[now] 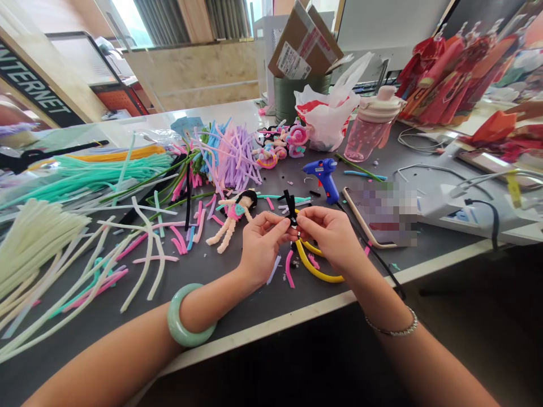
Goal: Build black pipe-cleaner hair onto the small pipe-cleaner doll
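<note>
Between my fingertips, over the dark table, is a small bundle of black pipe cleaners [291, 204] with a few ends sticking up. My left hand [265, 240] pinches it from the left, a green bangle on that wrist. From the other side my right hand [326, 229] pinches the same piece. Just left of my hands lies a pipe-cleaner doll [233, 217] with black hair and a pink and teal top. A yellow curved strip [316, 271] runs beneath my right hand. Beyond it stands a blue glue gun [324, 175].
Loose pipe cleaners [148, 249] and bundles [237, 152] cover the table's left side. A phone [373, 217], a pink bottle [371, 127], a plastic bag [328, 116] and a power strip [449, 203] with cables lie right and behind. A black cord [377, 257] crosses the front edge.
</note>
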Demonstrator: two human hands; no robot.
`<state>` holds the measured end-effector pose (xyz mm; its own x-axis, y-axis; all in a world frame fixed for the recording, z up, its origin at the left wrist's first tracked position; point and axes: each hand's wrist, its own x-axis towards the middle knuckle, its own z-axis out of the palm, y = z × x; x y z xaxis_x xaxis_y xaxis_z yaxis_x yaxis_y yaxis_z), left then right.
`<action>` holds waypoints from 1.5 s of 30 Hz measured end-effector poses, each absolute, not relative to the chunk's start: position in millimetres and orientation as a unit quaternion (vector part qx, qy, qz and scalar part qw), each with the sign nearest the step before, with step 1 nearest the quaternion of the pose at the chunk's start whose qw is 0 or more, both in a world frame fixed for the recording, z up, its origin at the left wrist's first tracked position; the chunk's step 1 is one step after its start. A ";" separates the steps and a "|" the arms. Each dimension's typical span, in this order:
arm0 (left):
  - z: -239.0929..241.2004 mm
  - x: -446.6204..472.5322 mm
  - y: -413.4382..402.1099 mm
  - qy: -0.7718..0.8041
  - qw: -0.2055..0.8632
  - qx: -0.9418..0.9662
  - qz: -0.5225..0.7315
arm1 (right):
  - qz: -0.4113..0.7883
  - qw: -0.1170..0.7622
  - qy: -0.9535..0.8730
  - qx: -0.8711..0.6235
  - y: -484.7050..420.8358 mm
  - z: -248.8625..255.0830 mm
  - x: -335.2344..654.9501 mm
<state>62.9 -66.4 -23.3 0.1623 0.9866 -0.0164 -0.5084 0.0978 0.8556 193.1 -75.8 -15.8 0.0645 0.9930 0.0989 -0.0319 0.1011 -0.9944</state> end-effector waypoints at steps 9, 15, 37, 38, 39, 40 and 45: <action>-23.8 62.6 -66.4 0.326 0.667 0.373 0.557 | 0.465 0.546 -0.509 -0.476 -75.5 -13.0 192.8; -23.5 63.1 -66.2 0.322 0.671 0.373 0.554 | 0.467 0.542 -0.514 -0.473 -75.6 -12.7 193.4; -23.0 62.4 -66.9 0.321 0.679 0.375 0.543 | 0.472 0.534 -0.523 -0.468 -76.9 -12.8 195.5; -22.8 62.4 -67.0 0.321 0.679 0.376 0.543 | 0.472 0.532 -0.524 -0.468 -77.0 -12.5 195.5; -22.6 62.5 -67.1 0.321 0.679 0.376 0.542 | 0.471 0.531 -0.525 -0.469 -77.1 -12.1 195.4; -22.5 62.5 -67.1 0.322 0.679 0.377 0.542 | 0.471 0.530 -0.526 -0.470 -77.2 -11.8 195.3; -23.6 62.2 -67.0 0.331 0.674 0.386 0.536 | 0.470 0.524 -0.524 -0.481 -77.0 -11.2 195.6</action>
